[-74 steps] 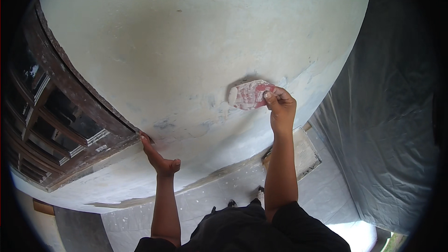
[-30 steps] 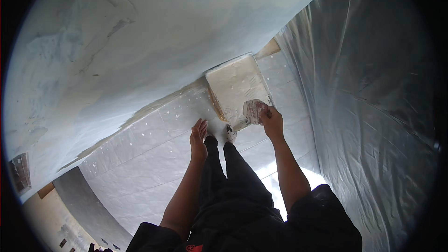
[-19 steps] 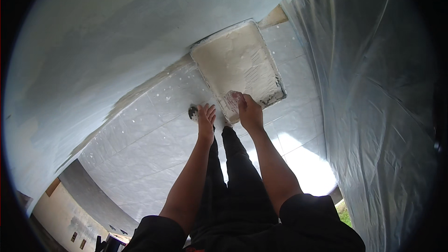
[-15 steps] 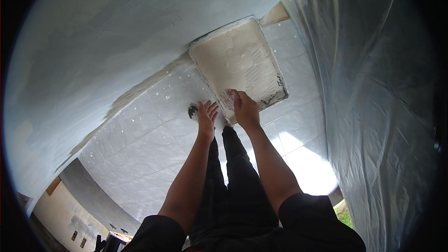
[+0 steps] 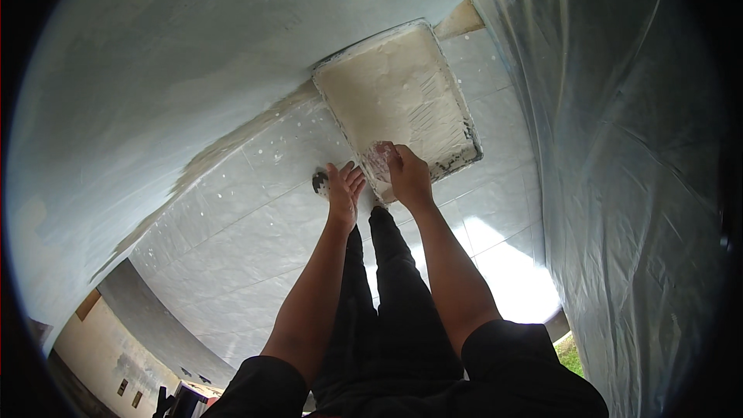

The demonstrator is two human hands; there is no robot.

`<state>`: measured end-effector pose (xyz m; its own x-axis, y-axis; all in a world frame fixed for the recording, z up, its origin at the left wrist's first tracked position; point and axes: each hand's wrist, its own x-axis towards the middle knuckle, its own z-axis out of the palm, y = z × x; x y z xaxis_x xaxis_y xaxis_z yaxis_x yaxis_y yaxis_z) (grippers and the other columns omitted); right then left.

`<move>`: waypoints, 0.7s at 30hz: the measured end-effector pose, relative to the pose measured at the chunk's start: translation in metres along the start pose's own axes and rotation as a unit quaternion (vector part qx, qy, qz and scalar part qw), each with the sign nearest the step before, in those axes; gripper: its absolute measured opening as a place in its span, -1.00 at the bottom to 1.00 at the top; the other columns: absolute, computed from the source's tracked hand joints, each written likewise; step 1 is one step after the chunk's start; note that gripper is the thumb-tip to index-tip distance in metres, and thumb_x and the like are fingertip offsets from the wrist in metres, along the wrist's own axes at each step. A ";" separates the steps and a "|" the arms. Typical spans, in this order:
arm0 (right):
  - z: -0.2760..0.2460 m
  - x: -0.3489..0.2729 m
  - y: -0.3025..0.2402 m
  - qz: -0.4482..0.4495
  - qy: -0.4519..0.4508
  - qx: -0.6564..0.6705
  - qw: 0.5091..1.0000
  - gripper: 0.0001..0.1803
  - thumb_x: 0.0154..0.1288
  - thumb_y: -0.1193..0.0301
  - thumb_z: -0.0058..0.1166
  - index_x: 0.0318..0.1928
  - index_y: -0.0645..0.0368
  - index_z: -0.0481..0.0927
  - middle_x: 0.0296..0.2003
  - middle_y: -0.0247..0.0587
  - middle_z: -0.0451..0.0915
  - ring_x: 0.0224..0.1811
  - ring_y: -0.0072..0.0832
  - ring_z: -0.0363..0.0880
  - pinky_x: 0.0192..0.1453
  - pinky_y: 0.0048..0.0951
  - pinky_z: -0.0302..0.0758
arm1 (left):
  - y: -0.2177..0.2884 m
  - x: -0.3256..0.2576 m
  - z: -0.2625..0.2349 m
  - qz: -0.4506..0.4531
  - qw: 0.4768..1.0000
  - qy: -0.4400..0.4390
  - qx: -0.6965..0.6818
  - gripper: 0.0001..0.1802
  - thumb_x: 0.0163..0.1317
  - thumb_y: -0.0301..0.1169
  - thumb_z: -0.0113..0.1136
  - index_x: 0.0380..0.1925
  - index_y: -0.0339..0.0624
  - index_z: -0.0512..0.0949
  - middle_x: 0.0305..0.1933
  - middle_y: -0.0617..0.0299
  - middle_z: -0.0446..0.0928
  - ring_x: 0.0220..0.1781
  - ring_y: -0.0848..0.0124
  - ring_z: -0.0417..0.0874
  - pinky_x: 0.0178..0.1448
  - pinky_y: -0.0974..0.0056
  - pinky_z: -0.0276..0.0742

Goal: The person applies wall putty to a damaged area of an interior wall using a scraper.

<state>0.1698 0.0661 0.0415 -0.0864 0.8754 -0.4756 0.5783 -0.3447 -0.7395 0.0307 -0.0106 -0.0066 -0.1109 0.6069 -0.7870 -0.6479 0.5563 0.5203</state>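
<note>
My left hand (image 5: 344, 192) has its fingers spread, palm turned toward my right hand, with nothing in it. Beside it, my right hand (image 5: 409, 178) is closed over the near-left part of a tray. A pinkish, white-smeared patch (image 5: 379, 156) shows at its fingers; I cannot make out what it is. The rectangular tray (image 5: 463, 104) has a dark, smeared rim and holds off-white paint or plaster (image 5: 387, 93) with ridged streaks on the right side. Its far edge lies close to the pale wall.
A pale grey-blue wall (image 5: 193, 54) curves along the left and top. Clear plastic sheeting (image 5: 611, 186) hangs at the right. White spots speckle the grey tiled floor (image 5: 232, 240). A dark, speckled shoe tip (image 5: 320, 183) shows behind my left hand. Bright light (image 5: 511, 282) falls at lower right.
Both hands have hardly moved. My left hand's fingers are slightly more spread, and the tray sits slightly higher in the view.
</note>
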 end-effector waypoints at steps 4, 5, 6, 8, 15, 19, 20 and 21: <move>0.000 0.010 0.019 -0.007 0.004 0.001 1.000 -0.78 0.30 0.37 0.00 -0.14 0.24 0.54 -0.34 0.12 0.61 -0.25 0.01 0.60 -0.16 -0.16 0.48 | -0.002 0.000 0.002 0.000 1.000 -0.005 0.008 0.14 0.22 0.45 -0.48 0.37 -0.49 -0.05 0.39 -0.25 0.13 0.46 0.04 0.14 0.52 0.09 -0.06; 0.000 0.013 0.024 -0.015 0.004 -0.001 1.000 -0.79 0.30 0.38 0.01 -0.18 0.26 0.55 -0.39 0.09 0.60 -0.35 -0.05 0.60 -0.23 -0.23 0.48 | -0.003 0.000 0.001 0.001 1.000 -0.006 0.012 0.15 0.22 0.45 -0.48 0.37 -0.49 -0.05 0.39 -0.25 0.13 0.46 0.04 0.14 0.52 0.09 -0.06; -0.002 0.016 0.030 -0.015 0.005 -0.001 1.000 -0.79 0.30 0.38 0.01 -0.18 0.26 0.55 -0.39 0.09 0.60 -0.35 -0.05 0.60 -0.23 -0.23 0.48 | -0.005 0.000 0.001 0.001 1.000 -0.007 0.012 0.15 0.22 0.45 -0.48 0.37 -0.49 -0.05 0.39 -0.25 0.13 0.46 0.04 0.14 0.52 0.09 -0.06; -0.007 0.024 0.038 -0.035 -0.019 -0.017 0.999 -0.78 0.33 0.36 0.00 -0.26 0.30 0.55 -0.50 -0.05 0.57 -0.48 -0.24 0.54 -0.32 -0.31 0.44 | -0.006 0.000 -0.001 0.003 1.000 -0.012 0.019 0.16 0.21 0.46 -0.48 0.37 -0.48 -0.06 0.40 -0.25 0.12 0.46 0.04 0.13 0.53 0.09 -0.07; -0.043 0.020 0.058 0.176 -0.133 0.322 0.921 -0.83 0.28 0.45 0.03 -0.23 0.31 0.59 -0.49 -0.36 0.52 -0.47 -0.60 0.45 -0.36 -0.52 0.36 | 0.002 -0.009 0.002 0.010 0.999 -0.015 0.049 0.14 0.22 0.45 -0.46 0.38 -0.47 -0.07 0.41 -0.24 0.12 0.48 0.06 0.12 0.53 0.10 -0.09; -0.071 -0.001 0.034 0.202 -0.140 0.424 0.872 -0.86 0.32 0.41 0.04 -0.21 0.21 0.56 -0.51 -0.46 0.43 -0.51 -0.67 0.37 -0.39 -0.57 0.33 | 0.019 -0.035 0.001 0.044 0.997 0.019 0.060 0.06 0.28 0.39 -0.47 0.38 -0.44 -0.03 0.41 -0.15 0.17 0.48 0.12 0.12 0.53 0.12 -0.10; -0.079 -0.010 0.023 0.212 -0.139 0.440 0.862 -0.82 0.31 0.41 0.05 -0.11 0.17 0.55 -0.48 -0.48 0.45 -0.49 -0.67 0.40 -0.34 -0.55 0.38 | 0.027 -0.048 0.001 0.057 0.996 0.014 0.066 0.05 0.29 0.38 -0.48 0.38 -0.44 -0.03 0.41 -0.16 0.16 0.49 0.12 0.12 0.53 0.12 -0.10; -0.088 -0.020 0.008 0.196 -0.143 0.441 0.864 -0.82 0.31 0.41 0.05 -0.11 0.17 0.55 -0.48 -0.48 0.45 -0.49 -0.67 0.40 -0.34 -0.55 0.38 | 0.037 -0.063 0.002 0.074 0.995 0.010 0.072 0.04 0.30 0.37 -0.49 0.38 -0.43 -0.03 0.41 -0.16 0.16 0.49 0.12 0.12 0.53 0.12 -0.10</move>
<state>0.2473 0.0758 0.0862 -0.2941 0.5561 -0.7774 -0.2239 -0.8308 -0.5096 0.0150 -0.0266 0.0628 -0.2120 0.6777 -0.7041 -0.5089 0.5386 0.6716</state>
